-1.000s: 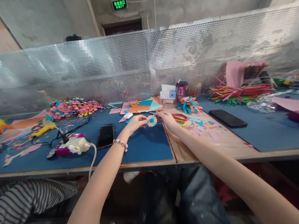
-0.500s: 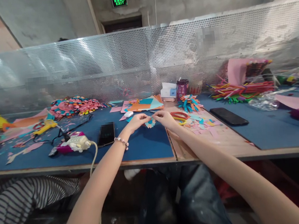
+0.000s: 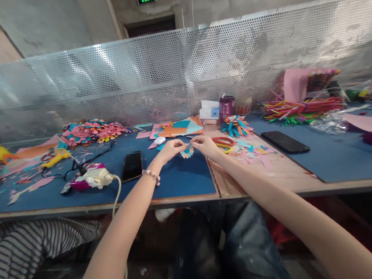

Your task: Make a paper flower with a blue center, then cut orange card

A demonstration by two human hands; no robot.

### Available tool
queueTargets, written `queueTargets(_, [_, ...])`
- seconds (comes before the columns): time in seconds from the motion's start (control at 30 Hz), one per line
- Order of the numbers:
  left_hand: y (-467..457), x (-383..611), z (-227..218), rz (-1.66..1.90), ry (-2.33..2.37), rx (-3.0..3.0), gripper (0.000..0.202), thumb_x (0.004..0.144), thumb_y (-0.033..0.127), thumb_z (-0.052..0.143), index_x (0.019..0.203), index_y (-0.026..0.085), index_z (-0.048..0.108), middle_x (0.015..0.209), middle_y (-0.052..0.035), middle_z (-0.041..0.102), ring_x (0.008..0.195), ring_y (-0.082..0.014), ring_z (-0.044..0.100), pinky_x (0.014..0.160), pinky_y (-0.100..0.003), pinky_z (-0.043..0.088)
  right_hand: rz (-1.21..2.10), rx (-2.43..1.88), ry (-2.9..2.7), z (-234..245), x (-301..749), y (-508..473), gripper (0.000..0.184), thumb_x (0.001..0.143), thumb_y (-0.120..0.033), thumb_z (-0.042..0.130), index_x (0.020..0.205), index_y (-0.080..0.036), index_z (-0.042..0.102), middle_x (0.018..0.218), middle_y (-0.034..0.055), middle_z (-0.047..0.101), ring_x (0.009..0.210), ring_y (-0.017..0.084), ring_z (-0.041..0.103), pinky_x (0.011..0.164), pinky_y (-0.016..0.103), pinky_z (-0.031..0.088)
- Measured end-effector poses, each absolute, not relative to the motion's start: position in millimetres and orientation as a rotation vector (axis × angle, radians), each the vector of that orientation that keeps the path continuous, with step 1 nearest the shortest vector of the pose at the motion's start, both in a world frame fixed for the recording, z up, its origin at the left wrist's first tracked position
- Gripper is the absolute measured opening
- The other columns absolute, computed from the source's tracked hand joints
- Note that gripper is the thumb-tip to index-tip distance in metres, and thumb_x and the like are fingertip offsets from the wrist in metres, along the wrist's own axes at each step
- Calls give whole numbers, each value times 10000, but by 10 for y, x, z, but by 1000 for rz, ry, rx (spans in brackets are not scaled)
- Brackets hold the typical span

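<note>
Above the blue mat point(image 3: 184, 185), my left hand point(image 3: 172, 150) is pinched closed on a small paper flower point(image 3: 187, 152) with pale blue and cream petals. My right hand point(image 3: 204, 146) meets it at the flower's right side, its fingers pressed together. A thin dark stick point(image 3: 189, 136) pokes out from the right fingertips toward the left; its exact kind cannot be made out. Behind the hands lie orange, teal and pink paper sheets point(image 3: 178, 129). Red-and-yellow-handled scissors point(image 3: 224, 143) rest just beyond the right wrist.
Left of me are a power strip point(image 3: 94, 178), a phone point(image 3: 132, 165), a yellow glue gun point(image 3: 55, 157) and a heap of paper flowers point(image 3: 93, 131). To the right are paper scraps point(image 3: 253, 150), another phone point(image 3: 285, 142) and pipe cleaners point(image 3: 301, 108). A perforated metal screen point(image 3: 167, 80) stands behind.
The view has shifted very slightly. Both hands stay together at the paper flower, with only small finger movement visible.
</note>
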State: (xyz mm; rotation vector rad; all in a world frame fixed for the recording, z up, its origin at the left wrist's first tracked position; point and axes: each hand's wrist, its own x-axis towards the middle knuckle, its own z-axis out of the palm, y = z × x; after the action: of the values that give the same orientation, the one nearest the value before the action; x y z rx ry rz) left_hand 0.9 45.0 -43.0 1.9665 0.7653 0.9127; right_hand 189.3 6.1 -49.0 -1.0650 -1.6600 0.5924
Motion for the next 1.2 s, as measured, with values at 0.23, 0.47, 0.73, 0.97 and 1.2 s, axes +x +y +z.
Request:
queueTargets(0.23, [493,-4,-455,930,776,1989,276,800,430,665,811,154,672,769,-37,649,690,-146,568,656,-278,423,633,-1070,-1649,-441,1894,10,243,769,-347,550,734,-151,691,776,47,681,737,174,575,658,262,414])
queueTargets(0.47, [529,-2,-478,924,789,1987,284,797,437,666,810,153,665,789,-45,656,701,-146,579,667,-273,437,665,-1055,-1634,-464,1899,28,251,776,-362,559,755,-146,686,752,34,659,706,159,546,634,257,400])
queueTargets(0.73, [542,-7,-495,935,810,1992,311,792,466,673,801,155,661,784,-46,654,699,-147,582,648,-269,433,687,-1049,-1624,-509,1915,75,316,799,-441,593,766,-143,695,748,40,657,678,151,529,605,257,378])
queueTargets(0.97, [514,6,-475,914,823,1951,339,785,496,672,858,165,681,821,-53,679,737,-166,616,678,-283,476,638,-1051,-1565,-522,1904,99,269,778,-404,608,763,-144,675,744,40,659,679,155,545,619,261,400])
queueTargets(1.2, [558,-7,-483,928,833,1935,352,766,513,694,826,166,688,814,-56,690,753,-179,634,695,-297,494,657,-1031,-1656,-502,1861,81,341,764,-479,678,869,-155,667,787,22,643,667,130,513,610,251,376])
